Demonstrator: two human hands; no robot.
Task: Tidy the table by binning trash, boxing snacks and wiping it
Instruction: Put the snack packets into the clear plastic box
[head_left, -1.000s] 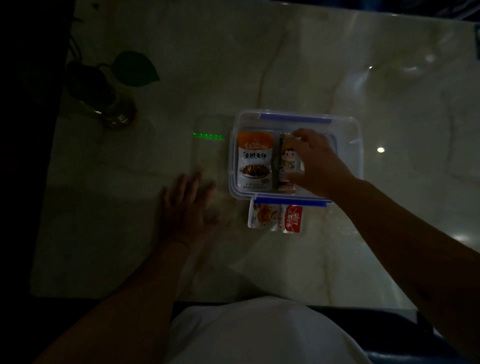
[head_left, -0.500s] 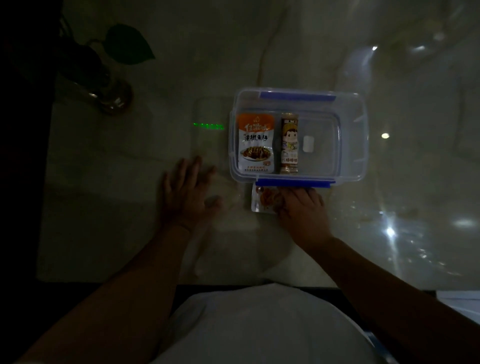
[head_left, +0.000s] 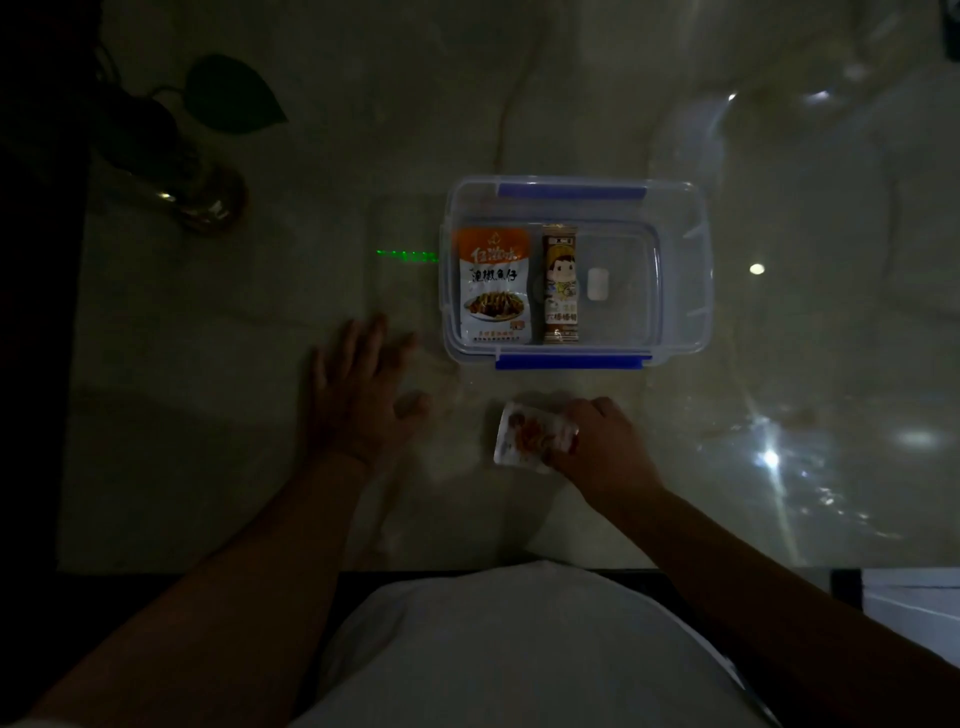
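A clear plastic box (head_left: 680, 270) with blue clips stands open on the marble table. Inside lie an orange-and-white snack packet (head_left: 494, 286), a slim brown snack bar (head_left: 560, 283) and a small white item (head_left: 597, 283). In front of the box, my right hand (head_left: 602, 447) grips a small white snack packet (head_left: 527, 436) with a reddish picture, held just over the table. My left hand (head_left: 358, 389) rests flat on the table to the left of the box, fingers spread, holding nothing.
A glass vase (head_left: 192, 192) with a green leaf (head_left: 231, 93) stands at the far left. A green light streak (head_left: 408, 255) shows left of the box. The table's front edge (head_left: 311, 569) runs just before my body. The room is dim.
My right hand left the box, came down to the packet in front of it and closed on it. The packet now sits a little farther from the box. The left hand stayed put.
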